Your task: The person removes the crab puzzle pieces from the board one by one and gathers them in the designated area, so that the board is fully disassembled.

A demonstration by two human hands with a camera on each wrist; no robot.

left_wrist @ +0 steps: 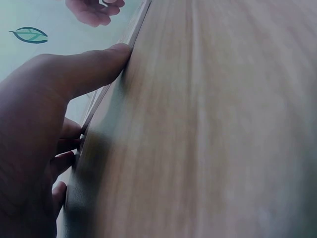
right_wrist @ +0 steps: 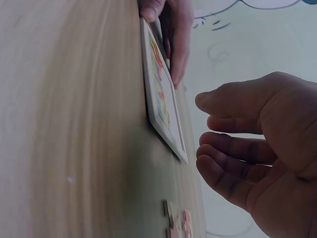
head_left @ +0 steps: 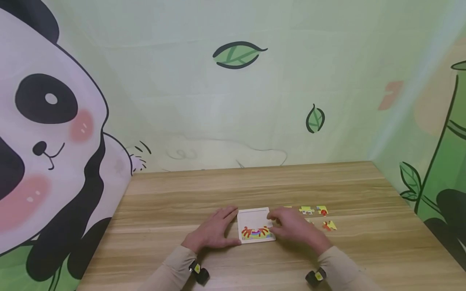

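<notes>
I see the left hand [head_left: 214,230] spread along the left edge of the jigsaw tray [head_left: 253,218]; the right hand [head_left: 294,227], thumb and fingers apart, over its right edge, puzzle pieces [head_left: 329,225] beyond.

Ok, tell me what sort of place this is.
Probably a children's play corner, or a space dressed as one: a cartoon panda and green leaves decorate the walls, and a partly filled puzzle tray lies on the wooden table.

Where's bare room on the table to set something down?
The table is bare between puzzle and wall, left of the left hand, and right of the loose pieces. It's crowded from the left hand across the puzzle to the right hand and pieces.
</notes>
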